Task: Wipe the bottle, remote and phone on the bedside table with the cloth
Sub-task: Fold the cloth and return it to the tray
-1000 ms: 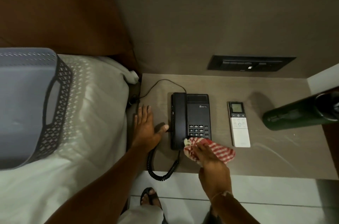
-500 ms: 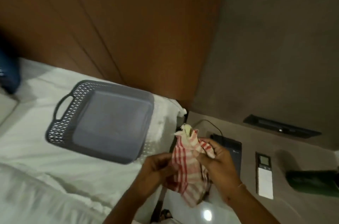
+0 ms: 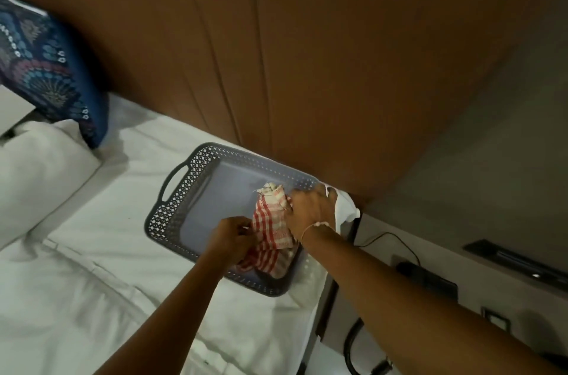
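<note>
Cloth point(image 3: 272, 231) is now off the phone, bunched over the grey basket point(image 3: 184, 190); your left hand point(image 3: 229, 236) and right hand point(image 3: 309, 210) both clamp it. Wiping paused, likely finished.

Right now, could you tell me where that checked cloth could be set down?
The grey perforated plastic basket has bare floor toward its handle. Its near right corner is crowded by both hands, left hand and right hand, gripping the red-and-white checked cloth.

Both hands point(image 3: 310, 211) have carried the cloth point(image 3: 272, 222) from the phone over into the grey basket point(image 3: 172, 211)
</note>
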Motion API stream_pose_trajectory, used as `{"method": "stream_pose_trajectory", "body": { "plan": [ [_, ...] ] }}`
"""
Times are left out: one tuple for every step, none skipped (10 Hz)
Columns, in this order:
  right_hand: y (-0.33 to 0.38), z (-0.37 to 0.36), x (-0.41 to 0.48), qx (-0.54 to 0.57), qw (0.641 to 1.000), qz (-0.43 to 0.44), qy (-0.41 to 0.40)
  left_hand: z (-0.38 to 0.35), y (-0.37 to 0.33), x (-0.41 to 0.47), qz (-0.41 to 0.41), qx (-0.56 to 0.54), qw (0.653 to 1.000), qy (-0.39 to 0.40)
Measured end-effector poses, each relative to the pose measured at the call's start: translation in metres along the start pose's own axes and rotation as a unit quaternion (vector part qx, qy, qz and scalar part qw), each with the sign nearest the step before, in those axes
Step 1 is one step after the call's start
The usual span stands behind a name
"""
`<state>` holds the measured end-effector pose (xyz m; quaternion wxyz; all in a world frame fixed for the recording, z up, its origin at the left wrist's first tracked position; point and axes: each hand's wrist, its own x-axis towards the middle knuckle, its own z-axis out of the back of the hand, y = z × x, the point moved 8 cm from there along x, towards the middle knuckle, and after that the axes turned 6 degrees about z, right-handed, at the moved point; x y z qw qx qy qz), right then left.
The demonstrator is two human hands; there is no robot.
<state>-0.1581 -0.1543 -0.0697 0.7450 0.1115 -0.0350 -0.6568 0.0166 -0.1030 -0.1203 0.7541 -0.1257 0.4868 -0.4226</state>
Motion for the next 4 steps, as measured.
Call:
{"method": "stream_pose_trajectory", "body": {
  "plan": [
    [0.007, -0.021, 0.004, -0.103, 0.994, 0.016, 0.029, -0.006, 0.012, 0.021, 0.011, 0.081, 0.997, -0.013],
    [0.01, -0.032, -0.001, -0.153, 0.987, 0.026, 0.034, -0.013, 0.02, 0.029, 0.005, 0.157, 0.987, -0.039],
    [0.007, -0.037, -0.003, -0.155, 0.986, 0.022, 0.057, -0.016, 0.02, 0.029, 0.004, 0.201, 0.977, -0.072],
    [-0.009, -0.018, -0.018, -0.078, 0.996, -0.021, 0.023, -0.008, 0.002, 0.009, -0.038, 0.282, 0.946, -0.155]
  ]
}}
